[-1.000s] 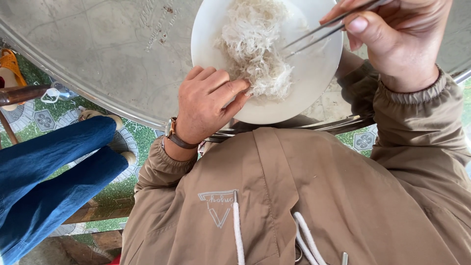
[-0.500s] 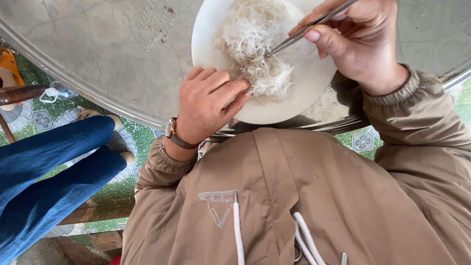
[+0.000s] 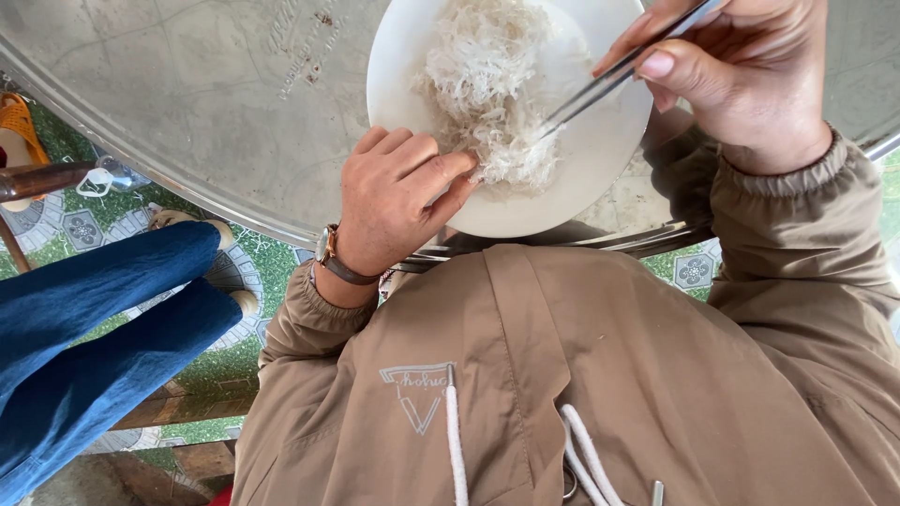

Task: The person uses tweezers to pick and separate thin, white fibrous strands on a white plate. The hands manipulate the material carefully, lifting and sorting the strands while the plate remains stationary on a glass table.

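A white plate (image 3: 600,169) holding a heap of white shredded strands (image 3: 487,84) sits at the near edge of a round metal table (image 3: 187,103). My left hand (image 3: 398,201) rests on the plate's near-left rim, its fingertips touching the strands. My right hand (image 3: 741,75) grips a pair of metal chopsticks (image 3: 609,80) whose tips reach into the heap at its right side. A watch with a brown strap is on my left wrist.
Another person's legs in blue jeans (image 3: 94,319) stretch in from the left over a green patterned tile floor (image 3: 216,365). A wooden bar (image 3: 42,178) and an orange object (image 3: 19,122) lie at the far left. My tan jacket fills the lower frame.
My right hand has moved left and down, bringing the chopstick tips from the plate's upper right into the strands. My left hand has stayed on the rim.
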